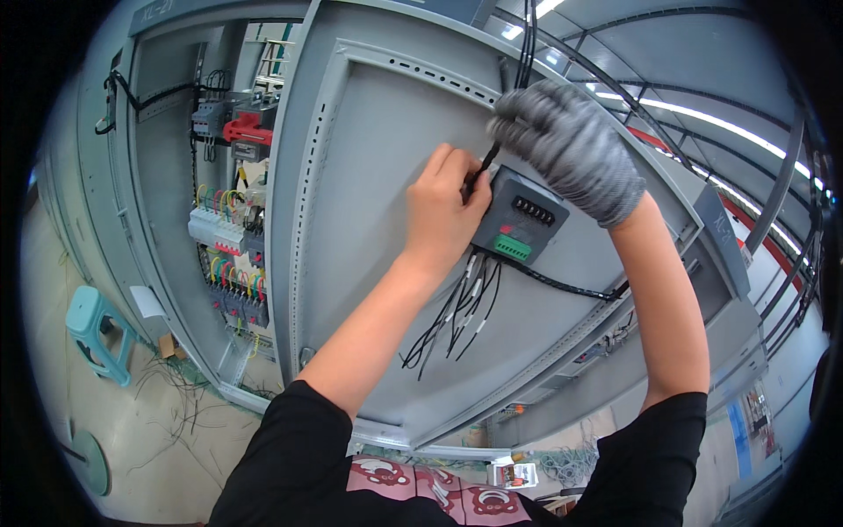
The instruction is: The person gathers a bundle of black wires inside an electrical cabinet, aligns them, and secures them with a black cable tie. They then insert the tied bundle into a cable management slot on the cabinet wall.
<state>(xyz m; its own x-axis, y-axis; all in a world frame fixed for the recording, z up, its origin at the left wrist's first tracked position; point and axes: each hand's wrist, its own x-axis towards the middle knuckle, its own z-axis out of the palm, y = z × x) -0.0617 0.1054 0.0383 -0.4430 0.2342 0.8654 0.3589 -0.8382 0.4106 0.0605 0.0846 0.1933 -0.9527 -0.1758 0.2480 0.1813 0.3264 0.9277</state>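
My bare left hand (445,204) pinches a black cable bundle (488,160) beside the upper left edge of a dark grey meter box (518,215). The box has a black terminal strip and a green connector (513,248), and it sits on the grey cabinet door (386,176). Just above it my right hand (566,145), in a grey striped knit glove, is closed around the upper part of the same bundle, which runs on upward. Motion blurs that glove. Below the box several loose black wires (452,307) with white marker sleeves hang down.
Left of the door stands an open cabinet with a red-handled switch (248,130), breakers (215,230) and coloured wires. A black sleeved harness (562,283) runs right from the box. A teal stool (98,329) and wire scraps (180,400) are on the floor at left.
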